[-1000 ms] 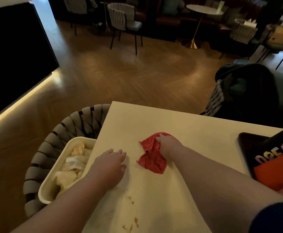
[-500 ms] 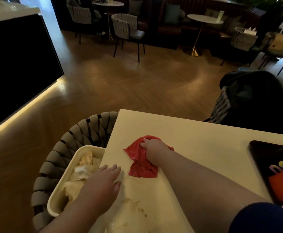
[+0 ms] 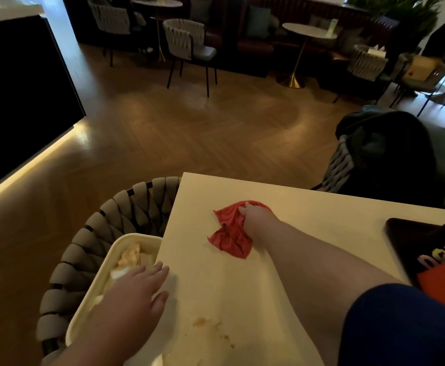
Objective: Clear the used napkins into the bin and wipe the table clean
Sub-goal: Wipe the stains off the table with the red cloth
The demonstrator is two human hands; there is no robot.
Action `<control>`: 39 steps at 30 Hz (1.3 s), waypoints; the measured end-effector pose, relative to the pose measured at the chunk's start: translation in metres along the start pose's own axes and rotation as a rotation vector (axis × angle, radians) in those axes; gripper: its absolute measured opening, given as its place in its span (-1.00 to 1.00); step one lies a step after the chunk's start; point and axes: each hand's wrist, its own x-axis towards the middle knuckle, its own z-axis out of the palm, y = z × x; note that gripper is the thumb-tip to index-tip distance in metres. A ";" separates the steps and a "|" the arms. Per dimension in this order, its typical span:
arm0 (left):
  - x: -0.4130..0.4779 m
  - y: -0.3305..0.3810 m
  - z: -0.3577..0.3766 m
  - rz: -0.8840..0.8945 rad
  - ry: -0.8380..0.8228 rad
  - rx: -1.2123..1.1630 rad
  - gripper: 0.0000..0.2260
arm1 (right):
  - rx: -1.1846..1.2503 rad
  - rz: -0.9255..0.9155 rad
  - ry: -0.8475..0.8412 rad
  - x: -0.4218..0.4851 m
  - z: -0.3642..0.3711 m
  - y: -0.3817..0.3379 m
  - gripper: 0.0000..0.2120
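A cream bin holding crumpled used napkins sits against the table's left edge, so clearing looks done. The left hand rests flat and empty on that edge. Brownish smears remain just right of it. Further right, the right hand clenches a red cloth, wiping unfinished.
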 end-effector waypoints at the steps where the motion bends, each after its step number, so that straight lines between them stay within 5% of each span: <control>1: -0.002 -0.006 0.001 -0.011 -0.012 -0.013 -0.50 | -0.012 0.006 0.005 0.001 -0.003 -0.004 -0.30; 7: -0.014 -0.018 0.008 -0.015 -0.017 -0.004 -0.50 | -0.110 -0.105 0.029 -0.010 -0.004 -0.046 -0.33; 15: -0.004 0.038 0.003 0.090 0.041 0.030 -0.51 | -0.337 -0.266 -0.058 -0.052 0.019 -0.081 -0.14; 19: 0.011 0.066 0.001 0.150 0.045 0.110 -0.49 | 0.091 -0.217 -0.189 -0.076 0.041 -0.085 -0.25; 23: 0.017 0.075 0.006 0.129 -0.073 0.054 -0.49 | 0.451 -0.235 -0.120 -0.101 0.056 -0.069 -0.46; 28: 0.015 0.094 0.011 0.202 -0.176 0.001 -0.44 | 0.775 -0.212 0.272 -0.120 0.093 -0.022 -0.67; 30: 0.018 0.100 0.017 0.185 -0.255 0.206 -0.39 | 0.606 -0.054 0.310 -0.128 0.109 0.000 -0.60; 33: 0.032 0.094 0.033 0.205 -0.292 0.409 -0.39 | 0.220 0.003 0.101 -0.136 0.136 0.022 -0.62; 39: 0.045 0.073 0.037 0.256 -0.274 0.392 -0.45 | -0.019 -0.055 0.099 -0.125 0.129 0.024 -0.68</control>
